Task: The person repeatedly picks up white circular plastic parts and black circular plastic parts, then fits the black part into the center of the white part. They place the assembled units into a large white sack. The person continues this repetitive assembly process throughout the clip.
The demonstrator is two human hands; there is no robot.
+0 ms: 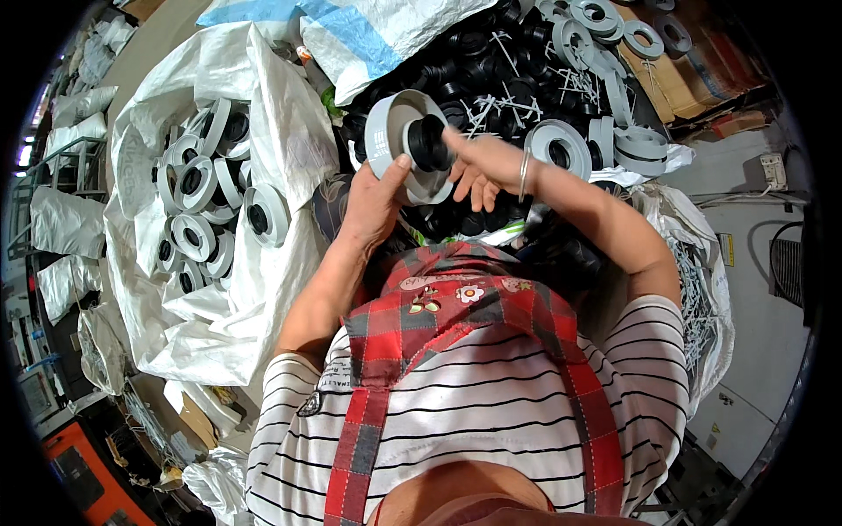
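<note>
My left hand [377, 197] grips the rim of a round grey plastic housing [379, 131], tilted on its side, with the thumb over its lower edge. A black ribbed round insert [428, 143] sits at the middle of the housing. Just right of the insert is my right hand [489, 167], slightly blurred, fingers apart and hanging downward. Its thumb is close to the insert; whether it touches cannot be made out. Behind both hands lies a heap of black round parts [460, 44] with white cross-shaped plastic pieces [504, 112] scattered on it.
On the left stands a large white woven sack [145, 263] holding several grey housings with black centres [195, 182]. More grey rings [559, 147] lie at the right of the heap, near a cardboard box [693, 74]. Another sack [721, 307] with thin grey pieces stands by my right elbow.
</note>
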